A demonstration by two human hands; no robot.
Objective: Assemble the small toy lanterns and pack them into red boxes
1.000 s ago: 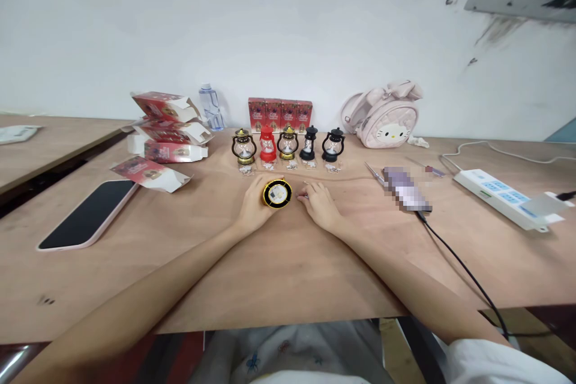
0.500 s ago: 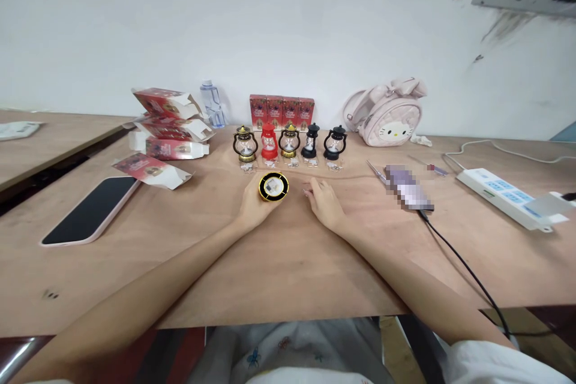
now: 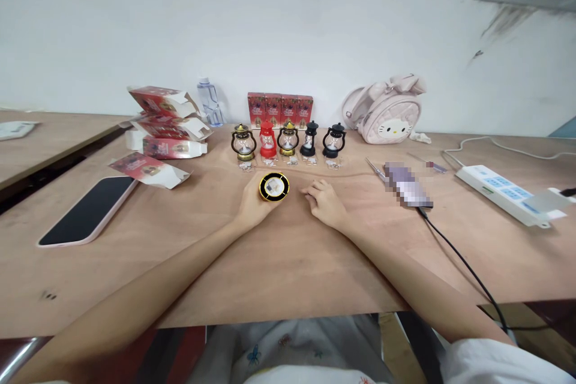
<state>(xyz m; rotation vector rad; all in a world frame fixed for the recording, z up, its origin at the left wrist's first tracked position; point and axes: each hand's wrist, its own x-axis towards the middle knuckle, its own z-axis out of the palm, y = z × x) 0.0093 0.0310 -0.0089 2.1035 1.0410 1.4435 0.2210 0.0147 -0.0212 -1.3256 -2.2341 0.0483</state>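
Observation:
My left hand (image 3: pixel 252 204) grips a small black and gold lantern (image 3: pixel 274 186) tipped over so that its round base faces me. Just to the right, my right hand (image 3: pixel 324 202) rests on the wooden table (image 3: pixel 279 258) with its fingers curled and pinched together; whether anything is in them I cannot make out. Behind both hands stands a row of several toy lanterns: a gold one (image 3: pixel 243 144), a red one (image 3: pixel 267 141), another gold one (image 3: pixel 288 140) and two black ones (image 3: pixel 333 141).
Several red boxes (image 3: pixel 279 110) stand against the wall, with a water bottle (image 3: pixel 207 102) and opened red cartons (image 3: pixel 164 132) at left. A phone (image 3: pixel 90 210) lies far left. A pink bag (image 3: pixel 386 114), a cabled device (image 3: pixel 407 186), a screwdriver (image 3: pixel 374 169) and a power strip (image 3: pixel 504 194) are at right.
The lantern in my left hand has turned slightly. My right hand has drawn back a little toward me and curled its fingers. The view has shifted slightly.

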